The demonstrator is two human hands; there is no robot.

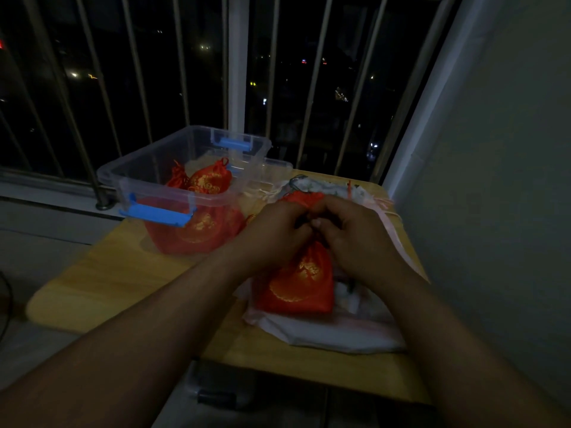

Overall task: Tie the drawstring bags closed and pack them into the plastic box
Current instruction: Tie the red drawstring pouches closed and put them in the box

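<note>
Both hands pinch at the neck of a red drawstring bag in dim light.
The left hand and right hand meet knuckle to knuckle, fingers curled, hiding the cord. The bag lies on pale bags at 5 o'clock on the table; the plastic box, at 10 o'clock, holds blurred red bags.

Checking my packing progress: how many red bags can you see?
3 at least. One red bag lies on white cloth, nearest. Two are in the plastic box: an upper bag and a lower bag. Others may be hidden there.
</note>
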